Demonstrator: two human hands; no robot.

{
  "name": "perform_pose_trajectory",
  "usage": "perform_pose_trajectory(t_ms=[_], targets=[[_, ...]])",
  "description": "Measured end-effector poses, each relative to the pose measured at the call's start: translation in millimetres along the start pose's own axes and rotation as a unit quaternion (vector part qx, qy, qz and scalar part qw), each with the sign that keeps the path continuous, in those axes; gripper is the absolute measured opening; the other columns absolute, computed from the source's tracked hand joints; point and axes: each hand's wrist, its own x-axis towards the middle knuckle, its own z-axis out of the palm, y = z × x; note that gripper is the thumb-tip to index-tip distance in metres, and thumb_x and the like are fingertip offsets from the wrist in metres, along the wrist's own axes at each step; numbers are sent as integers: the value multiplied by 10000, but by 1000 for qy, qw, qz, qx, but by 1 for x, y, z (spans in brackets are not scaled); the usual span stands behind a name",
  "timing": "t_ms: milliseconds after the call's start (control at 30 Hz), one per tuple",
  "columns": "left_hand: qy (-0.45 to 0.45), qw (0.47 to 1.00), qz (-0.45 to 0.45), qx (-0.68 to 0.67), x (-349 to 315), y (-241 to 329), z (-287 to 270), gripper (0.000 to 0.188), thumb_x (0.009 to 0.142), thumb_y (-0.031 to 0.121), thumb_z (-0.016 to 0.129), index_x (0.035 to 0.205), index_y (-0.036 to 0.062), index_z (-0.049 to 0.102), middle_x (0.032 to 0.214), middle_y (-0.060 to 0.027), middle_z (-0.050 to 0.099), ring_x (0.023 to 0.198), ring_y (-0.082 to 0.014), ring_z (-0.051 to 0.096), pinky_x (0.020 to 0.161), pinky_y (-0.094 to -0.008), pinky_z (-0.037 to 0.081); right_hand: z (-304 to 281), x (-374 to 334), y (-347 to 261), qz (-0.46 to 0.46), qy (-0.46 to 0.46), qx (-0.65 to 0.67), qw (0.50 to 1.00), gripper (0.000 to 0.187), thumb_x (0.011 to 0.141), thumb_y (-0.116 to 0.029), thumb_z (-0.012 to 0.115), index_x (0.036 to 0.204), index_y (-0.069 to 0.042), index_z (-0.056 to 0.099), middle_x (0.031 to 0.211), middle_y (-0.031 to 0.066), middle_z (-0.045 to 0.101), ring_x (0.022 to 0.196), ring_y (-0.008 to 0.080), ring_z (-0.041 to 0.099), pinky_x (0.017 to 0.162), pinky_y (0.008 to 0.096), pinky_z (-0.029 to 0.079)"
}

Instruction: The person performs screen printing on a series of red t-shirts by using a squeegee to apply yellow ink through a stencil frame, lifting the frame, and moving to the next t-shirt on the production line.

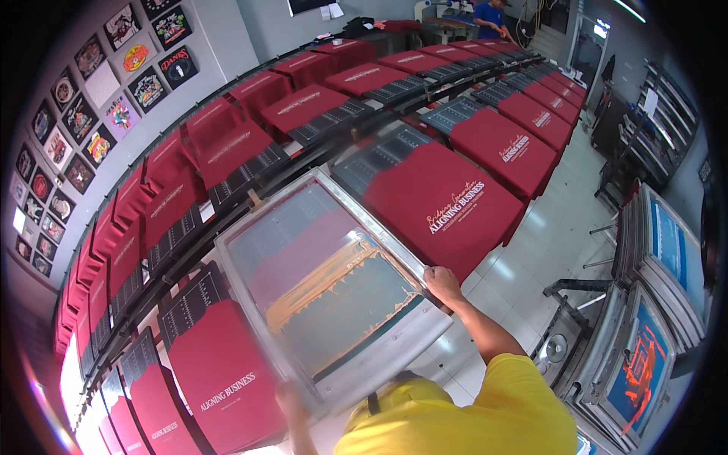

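A silk-screen frame point(426, 265) lies slanted across the middle, with pale orange ink streaked over its mesh point(334, 284). My right hand point(441, 284) is closed around the right edge of this frame. At its lower left edge is my left hand point(288, 396), blurred by motion and seemingly gripping the rim; its separate fingers do not show. Right beyond the frame, a maroon T-shirt point(413, 212) with white and gold lettering is stretched over a dark board. Another maroon T-shirt point(220, 356) with white lettering lies beside the frame on the left.
Rows of maroon shirts on boards point(315, 110) curve into the distance along a rail. Used screens point(644, 364) with blue mesh and orange ink lean at the right. Another person point(491, 21) in blue stands at the far end. Sample prints point(80, 114) hang on the left wall.
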Motion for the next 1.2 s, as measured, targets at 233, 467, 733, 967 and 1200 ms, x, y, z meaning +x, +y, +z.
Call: perform_pose_trajectory(t_ms=[233, 467, 733, 967, 1200], targets=[[65, 997, 25, -21, -16, 13, -13, 351, 967, 242, 563, 1129, -63, 628, 966, -113, 646, 912, -175, 584, 822, -323, 458, 3, -23, 21, -35, 25, 142, 989, 466, 979, -309, 456, 754, 70, 608, 632, 194, 587, 607, 260, 593, 635, 459, 446], [98, 995, 32, -6, -20, 29, -132, 395, 981, 254, 538, 1134, -94, 642, 1053, -198, 680, 1005, -251, 623, 916, -354, 458, 47, -122, -56, -104, 67, 142, 982, 400, 930, -243, 469, 716, 88, 537, 623, 194, 524, 602, 301, 500, 646, 465, 398], [154, 988, 11, 17, -5, -50, -299, 403, 966, 274, 554, 1127, -83, 651, 1053, -222, 690, 1017, -302, 644, 916, -379, 470, 161, -228, -122, -124, 5, 140, 982, 363, 919, -214, 471, 736, 84, 569, 635, 236, 548, 613, 315, 582, 638, 452, 435], [159, 987, -3, 37, 22, -76, -378, 428, 930, 304, 593, 1134, -67, 659, 1090, -223, 683, 1045, -312, 639, 916, -386, 473, 212, -276, -181, -120, -6, 103, 987, 418, 938, -269, 470, 771, 77, 634, 750, 309, 607, 760, 472, 621, 678, 514, 451], [133, 990, -29, 42, 47, -75, -395, 414, 928, 302, 585, 1110, -60, 671, 1020, -194, 696, 974, -272, 648, 863, -372, 481, 223, -285, -206, -128, -3, 79, 989, 435, 950, -270, 458, 796, 92, 644, 774, 320, 620, 803, 488, 620, 709, 524, 453]])
